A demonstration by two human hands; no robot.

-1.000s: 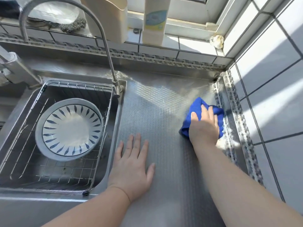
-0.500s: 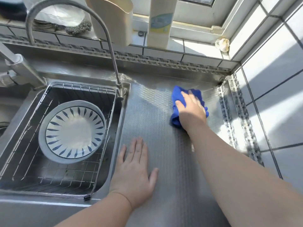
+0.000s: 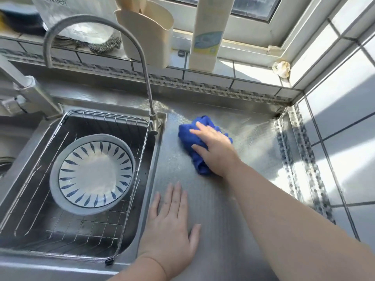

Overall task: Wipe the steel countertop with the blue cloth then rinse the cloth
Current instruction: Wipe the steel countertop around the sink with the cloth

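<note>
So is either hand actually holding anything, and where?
The right hand presses the bunched blue cloth from on top, fingers laid across it, against the steel countertop. The left hand lies flat there, holding nothing.

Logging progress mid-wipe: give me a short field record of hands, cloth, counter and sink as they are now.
right hand: presses the bunched blue cloth onto the counter, fingers fairly straight, no curled grip visible
left hand: flat, palm down on the counter near the sink edge
embossed steel countertop: cloth at its back, close to the gooseneck steel tap
sink: wire basket holding a white bowl with blue leaf marks
rinse: not yet begun
</note>
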